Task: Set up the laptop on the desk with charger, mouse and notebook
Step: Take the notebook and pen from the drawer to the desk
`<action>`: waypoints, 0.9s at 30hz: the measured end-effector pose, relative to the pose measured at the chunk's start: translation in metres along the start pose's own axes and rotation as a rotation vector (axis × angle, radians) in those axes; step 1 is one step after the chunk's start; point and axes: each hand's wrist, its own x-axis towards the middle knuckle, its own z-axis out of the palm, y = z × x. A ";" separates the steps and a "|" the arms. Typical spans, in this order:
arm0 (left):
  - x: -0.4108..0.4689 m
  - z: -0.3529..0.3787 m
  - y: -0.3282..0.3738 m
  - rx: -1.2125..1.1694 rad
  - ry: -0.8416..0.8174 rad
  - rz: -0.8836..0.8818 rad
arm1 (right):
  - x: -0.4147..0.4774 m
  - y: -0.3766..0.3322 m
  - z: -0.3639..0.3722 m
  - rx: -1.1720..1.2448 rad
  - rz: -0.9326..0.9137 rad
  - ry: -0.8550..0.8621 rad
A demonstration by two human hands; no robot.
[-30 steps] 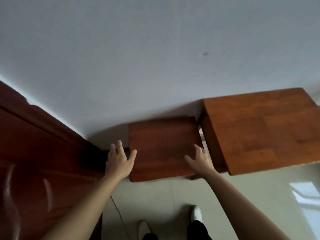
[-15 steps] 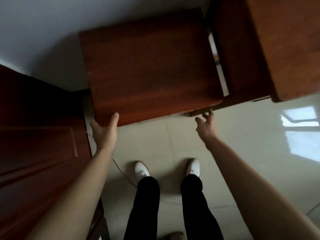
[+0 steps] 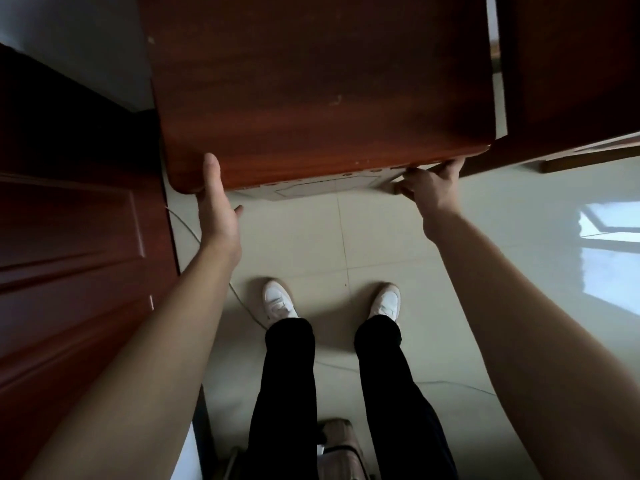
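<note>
A dark red-brown wooden desk (image 3: 311, 98) stands against a pale wall (image 3: 69, 36), with a panelled door (image 3: 69, 237) to its left, a second wooden unit (image 3: 571, 64) close on its right, and open tiled floor (image 3: 381, 244) before it crossed by a thin cable (image 3: 242, 299). At the desk's front edge the left hand (image 3: 218, 206) grips the left corner, thumb on top. The right hand (image 3: 431, 188) curls round the corner of a pale panel (image 3: 311, 187) showing beneath; half a second ago both hands hung open short of that edge.

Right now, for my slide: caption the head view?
Left hand and right hand hold the desk by its near edge, shoes on floor.
</note>
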 end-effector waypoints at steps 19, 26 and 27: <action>-0.078 -0.033 -0.079 0.130 0.208 -0.319 | -0.089 0.072 -0.049 0.328 0.254 -0.040; -0.076 -0.030 -0.085 -0.161 0.098 -0.490 | -0.089 0.081 -0.039 0.341 0.341 0.155; -0.077 -0.030 -0.084 -0.164 0.080 -0.517 | -0.089 0.082 -0.039 0.320 0.364 0.155</action>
